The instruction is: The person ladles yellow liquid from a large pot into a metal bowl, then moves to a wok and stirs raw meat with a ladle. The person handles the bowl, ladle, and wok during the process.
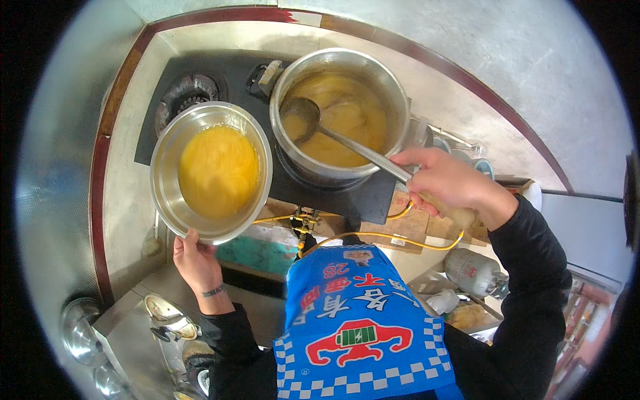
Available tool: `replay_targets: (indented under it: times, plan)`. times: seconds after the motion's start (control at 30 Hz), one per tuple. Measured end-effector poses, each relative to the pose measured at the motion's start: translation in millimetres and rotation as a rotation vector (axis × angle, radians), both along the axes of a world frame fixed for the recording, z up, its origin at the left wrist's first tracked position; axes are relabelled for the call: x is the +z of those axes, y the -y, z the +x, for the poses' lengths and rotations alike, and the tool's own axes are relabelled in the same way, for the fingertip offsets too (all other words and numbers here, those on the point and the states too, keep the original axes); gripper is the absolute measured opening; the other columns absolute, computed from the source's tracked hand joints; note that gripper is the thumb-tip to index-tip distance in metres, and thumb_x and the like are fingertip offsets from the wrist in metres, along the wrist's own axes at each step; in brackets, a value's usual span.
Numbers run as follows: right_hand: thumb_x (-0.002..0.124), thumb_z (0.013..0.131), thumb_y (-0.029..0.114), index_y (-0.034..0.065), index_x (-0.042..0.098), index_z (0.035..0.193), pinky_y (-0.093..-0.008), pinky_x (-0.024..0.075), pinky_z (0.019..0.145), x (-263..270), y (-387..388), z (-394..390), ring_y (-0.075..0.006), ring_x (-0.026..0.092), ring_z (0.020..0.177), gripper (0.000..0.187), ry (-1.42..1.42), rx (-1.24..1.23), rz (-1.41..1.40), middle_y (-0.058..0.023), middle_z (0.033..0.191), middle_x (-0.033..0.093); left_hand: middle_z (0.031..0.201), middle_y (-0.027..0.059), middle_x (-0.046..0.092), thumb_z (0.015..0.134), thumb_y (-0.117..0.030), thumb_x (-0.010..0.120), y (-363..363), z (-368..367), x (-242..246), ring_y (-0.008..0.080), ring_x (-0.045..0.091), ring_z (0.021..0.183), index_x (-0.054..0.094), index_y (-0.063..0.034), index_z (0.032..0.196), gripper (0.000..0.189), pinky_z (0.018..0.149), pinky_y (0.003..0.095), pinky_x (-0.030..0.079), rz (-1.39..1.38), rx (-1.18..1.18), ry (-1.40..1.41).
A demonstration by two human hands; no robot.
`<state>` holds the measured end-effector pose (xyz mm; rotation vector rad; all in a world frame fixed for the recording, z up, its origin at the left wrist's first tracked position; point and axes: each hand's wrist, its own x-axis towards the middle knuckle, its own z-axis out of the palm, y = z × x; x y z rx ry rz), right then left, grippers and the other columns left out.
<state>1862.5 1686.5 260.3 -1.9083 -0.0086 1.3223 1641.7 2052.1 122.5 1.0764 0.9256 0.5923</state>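
Note:
My left hand [199, 262] grips the near rim of a steel basin [167, 200], thumb over the edge. Yellow liquid [220, 170] lies in the basin, which is held beside the pot, partly over the stove. My right hand [440, 182] is closed around the handle of a steel ladle [360, 149]. The ladle's bowl dips into a cloudy yellowish liquid [355, 110] near the left side of a large steel pot [341, 172]. That pot stands on the dark stove top [250, 110].
An unused-looking burner [187, 95] sits behind the basin. Yellow gas hoses [380, 234] with a valve [305, 220] hang below the stove's front. A gas cylinder [470, 270] lies at the right, near cardboard boxes [415, 225]. Steel lids [82, 332] and a counter [120, 325] are at lower left.

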Motion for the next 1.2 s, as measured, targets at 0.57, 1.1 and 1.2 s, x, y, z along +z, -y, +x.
replay_targets:
  times: [0.57,1.1,1.2]
  plan:
    - [0.045,0.092,0.007,-0.0055,0.045,0.137,-0.0255,0.0416,0.041,46.0,37.8,-15.0,-0.0128,0.053,0.043,0.047,-0.120,-0.395,-0.010,-0.0095,0.070,0.061,0.078,-0.0010,0.063,0.095,-0.011,0.061,1.4,-1.4,-10.9,0.0056,0.053,0.057,0.061,-0.0076,0.094,0.003,0.050,0.0195,0.043,-0.011,-0.079,0.059]
    - [0.047,0.093,0.012,-0.0024,0.050,0.128,-0.0325,0.0430,0.038,5.0,-4.1,60.6,-0.0158,0.052,0.044,0.038,-0.059,-0.365,0.010,-0.0109,0.070,0.060,0.075,-0.0004,0.063,0.095,-0.009,0.059,-6.8,-21.4,-2.0,0.0061,0.052,0.055,0.060,-0.0074,0.094,0.002,0.048,0.0193,0.041,0.013,0.035,0.027]
    - [0.050,0.091,0.012,-0.0031,0.047,0.131,-0.0338,0.0441,0.040,-0.5,-18.4,62.2,-0.0174,0.054,0.046,0.043,-0.037,-0.306,0.010,-0.0117,0.071,0.060,0.077,0.0000,0.063,0.095,-0.008,0.058,-7.4,-26.9,-2.8,0.0061,0.053,0.056,0.060,-0.0076,0.095,0.002,0.048,0.0194,0.041,0.004,0.052,0.026]
